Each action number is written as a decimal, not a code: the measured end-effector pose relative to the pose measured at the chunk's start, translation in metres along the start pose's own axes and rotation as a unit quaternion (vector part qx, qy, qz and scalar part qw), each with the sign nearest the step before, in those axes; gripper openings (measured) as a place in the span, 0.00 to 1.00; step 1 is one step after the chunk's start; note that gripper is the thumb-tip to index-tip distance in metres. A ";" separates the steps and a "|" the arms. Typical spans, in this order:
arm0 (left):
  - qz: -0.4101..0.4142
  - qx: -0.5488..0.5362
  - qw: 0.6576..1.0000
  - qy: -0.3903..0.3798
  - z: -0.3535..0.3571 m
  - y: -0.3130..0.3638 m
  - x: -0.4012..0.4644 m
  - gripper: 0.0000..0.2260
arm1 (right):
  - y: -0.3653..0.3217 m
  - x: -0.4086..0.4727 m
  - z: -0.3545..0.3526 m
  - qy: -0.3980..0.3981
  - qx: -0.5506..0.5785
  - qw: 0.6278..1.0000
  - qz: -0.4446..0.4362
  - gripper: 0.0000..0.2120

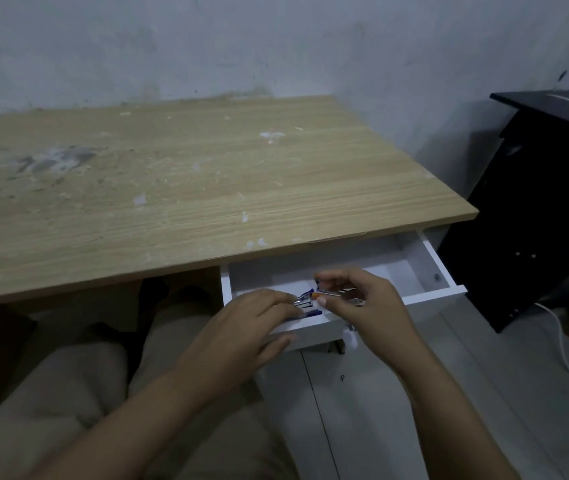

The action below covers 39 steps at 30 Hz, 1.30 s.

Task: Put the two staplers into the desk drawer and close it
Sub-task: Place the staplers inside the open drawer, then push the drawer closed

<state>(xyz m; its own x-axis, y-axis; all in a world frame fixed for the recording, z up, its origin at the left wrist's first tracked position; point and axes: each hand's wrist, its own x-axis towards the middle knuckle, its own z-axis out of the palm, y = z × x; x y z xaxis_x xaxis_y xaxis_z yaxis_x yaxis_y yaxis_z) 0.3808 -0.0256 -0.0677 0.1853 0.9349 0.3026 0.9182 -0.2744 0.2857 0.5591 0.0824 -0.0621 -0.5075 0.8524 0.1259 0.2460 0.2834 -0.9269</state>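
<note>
The white desk drawer stands pulled out under the right end of the wooden desk top. My left hand reaches over the drawer's front edge and holds a small blue stapler inside the drawer. My right hand is just to its right, fingers pinched on a small orange stapler with a metal body, held low inside the drawer. The two staplers almost touch. Both are partly hidden by my fingers.
A black cabinet stands to the right of the desk, with a white cable on the floor beside it. My legs in beige trousers are below the desk. A key hangs under the drawer front. The wall runs behind the desk.
</note>
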 end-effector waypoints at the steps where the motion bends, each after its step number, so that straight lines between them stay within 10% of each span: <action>1: 0.004 -0.001 1.000 -0.001 0.001 0.000 0.002 0.14 | -0.001 -0.002 0.003 0.000 0.002 1.000 -0.005 0.13; 6: 0.016 -0.001 1.000 0.019 0.002 0.000 0.008 0.14 | 0.000 -0.011 0.015 0.056 0.000 0.998 -0.040 0.10; 16: 0.053 0.037 0.998 0.008 0.006 0.007 0.024 0.14 | 0.034 -0.051 0.045 0.418 0.059 0.906 0.040 0.14; 22: 0.058 0.049 0.997 0.028 0.004 0.003 0.030 0.13 | 0.060 -0.045 0.056 0.319 0.265 0.867 0.275 0.16; 39: 0.020 0.059 0.998 -0.008 -0.006 -0.010 0.035 0.16 | 0.036 -0.031 0.041 0.277 0.478 0.777 0.301 0.13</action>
<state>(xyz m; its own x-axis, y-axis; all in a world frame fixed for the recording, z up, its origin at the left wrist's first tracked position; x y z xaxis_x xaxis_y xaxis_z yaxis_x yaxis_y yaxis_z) 0.3765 0.0082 -0.0549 0.2267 0.9278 0.2964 0.9449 -0.2833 0.1642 0.5501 0.0483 -0.1140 -0.0385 0.8372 -0.5456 -0.5593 -0.4705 -0.6825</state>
